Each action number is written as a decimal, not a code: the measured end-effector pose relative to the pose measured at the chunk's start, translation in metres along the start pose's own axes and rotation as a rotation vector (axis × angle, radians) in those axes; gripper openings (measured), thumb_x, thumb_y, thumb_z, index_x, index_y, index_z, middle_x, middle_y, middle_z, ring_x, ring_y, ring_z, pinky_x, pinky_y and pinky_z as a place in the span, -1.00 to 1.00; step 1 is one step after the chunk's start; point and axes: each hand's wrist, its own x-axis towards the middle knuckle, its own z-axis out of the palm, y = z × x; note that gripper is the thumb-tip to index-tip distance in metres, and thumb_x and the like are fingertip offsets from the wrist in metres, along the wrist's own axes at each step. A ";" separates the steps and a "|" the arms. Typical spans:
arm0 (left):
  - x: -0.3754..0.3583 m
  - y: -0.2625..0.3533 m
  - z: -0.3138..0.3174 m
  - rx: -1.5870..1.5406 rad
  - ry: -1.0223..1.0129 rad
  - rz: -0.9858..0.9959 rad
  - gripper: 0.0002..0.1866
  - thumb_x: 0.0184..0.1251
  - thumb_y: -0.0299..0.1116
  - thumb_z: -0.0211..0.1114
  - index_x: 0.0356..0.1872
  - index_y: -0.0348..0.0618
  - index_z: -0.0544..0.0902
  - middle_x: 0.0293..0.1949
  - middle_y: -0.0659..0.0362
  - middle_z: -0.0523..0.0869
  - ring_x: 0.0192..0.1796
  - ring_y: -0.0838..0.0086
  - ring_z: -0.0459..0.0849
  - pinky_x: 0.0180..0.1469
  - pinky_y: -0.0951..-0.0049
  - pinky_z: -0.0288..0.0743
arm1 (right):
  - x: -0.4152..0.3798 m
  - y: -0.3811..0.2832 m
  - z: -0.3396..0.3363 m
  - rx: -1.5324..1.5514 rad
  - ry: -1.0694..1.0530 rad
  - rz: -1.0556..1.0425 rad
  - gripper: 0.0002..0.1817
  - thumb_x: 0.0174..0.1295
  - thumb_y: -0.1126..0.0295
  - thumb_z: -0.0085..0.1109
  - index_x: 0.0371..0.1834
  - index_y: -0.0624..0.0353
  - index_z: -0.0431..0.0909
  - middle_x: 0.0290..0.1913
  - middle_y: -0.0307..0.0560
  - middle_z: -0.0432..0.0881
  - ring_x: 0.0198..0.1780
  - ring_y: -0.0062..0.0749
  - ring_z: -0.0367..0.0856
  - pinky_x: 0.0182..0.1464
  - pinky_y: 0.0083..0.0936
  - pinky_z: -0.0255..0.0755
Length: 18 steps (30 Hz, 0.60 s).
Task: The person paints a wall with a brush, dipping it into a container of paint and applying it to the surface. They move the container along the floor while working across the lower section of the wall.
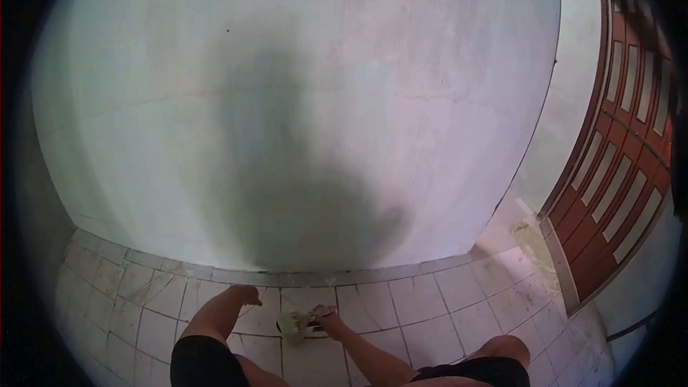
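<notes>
A small pale yellow-green container [290, 325] stands on the tiled floor between my hands, with some brownish marks near its rim. My right hand [328, 317] is closed on what looks like a paintbrush [313, 314], held low just right of the container; its outline is blurred. To the left, beyond my knee in black shorts, my left hand [247, 294] hangs over the floor near the wall's foot. Its fingers point down, partly hidden, apparently loose with nothing in them.
A pale wall [430, 158] rises ahead, bearing my shadow and uneven patches. Light floor tiles [423, 340] meet its base. A reddish-brown slatted door [609, 150] stands at the right, with a pale, crumpled heap [534, 247] by its lower edge. My right knee [507, 348] is bent.
</notes>
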 end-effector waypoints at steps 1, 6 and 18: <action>-0.012 0.005 -0.005 -0.002 -0.018 -0.011 -0.49 0.07 0.15 0.14 -0.44 -0.18 0.65 -0.50 0.10 0.66 -0.37 0.28 0.63 -0.22 0.18 0.48 | 0.000 0.007 0.002 -0.090 -0.015 -0.054 -0.79 0.21 0.45 -0.01 -0.09 0.17 0.34 -0.10 -0.09 0.47 -0.11 -0.35 0.54 -0.23 -0.39 0.53; -0.061 0.033 -0.034 -0.107 -0.018 -0.020 -0.50 0.13 0.15 0.11 -0.43 -0.17 0.62 -0.50 0.13 0.64 -0.42 0.33 0.60 -0.32 0.23 0.51 | -0.033 -0.055 0.022 0.462 0.152 0.132 -0.82 0.25 0.41 -0.06 -0.10 0.13 0.32 -0.06 -0.07 0.45 -0.07 -0.25 0.52 -0.15 -0.32 0.52; -0.055 0.026 -0.041 -0.030 -0.009 0.098 -0.49 0.13 0.13 0.09 -0.33 -0.19 0.62 -0.46 0.06 0.66 -0.39 0.25 0.63 -0.21 0.23 0.49 | -0.051 -0.200 -0.079 0.947 0.224 -0.553 -0.85 0.24 0.21 -0.05 -0.42 -0.05 0.45 -0.43 -0.33 0.50 -0.38 -0.46 0.48 -0.31 -0.50 0.41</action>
